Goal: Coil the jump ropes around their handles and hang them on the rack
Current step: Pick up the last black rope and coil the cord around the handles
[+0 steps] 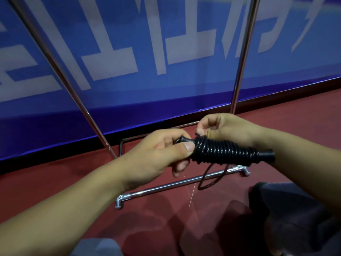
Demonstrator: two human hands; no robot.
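A black jump rope (224,151) is coiled tightly around its handles, held level in front of me. My left hand (162,150) grips the left handle end, thumb pressed against the first coils. My right hand (219,127) sits behind the bundle and pinches the rope near its upper left coils. A short loose loop of rope (208,179) hangs below the bundle. The chrome rack (171,185) stands on the floor beyond my hands, with two upright poles rising out of view.
The rack's left pole (60,74) slants up to the left and its right pole (241,58) rises on the right. A blue banner wall (147,52) stands close behind. The floor (55,178) is dark red. My knees (295,209) show at the bottom.
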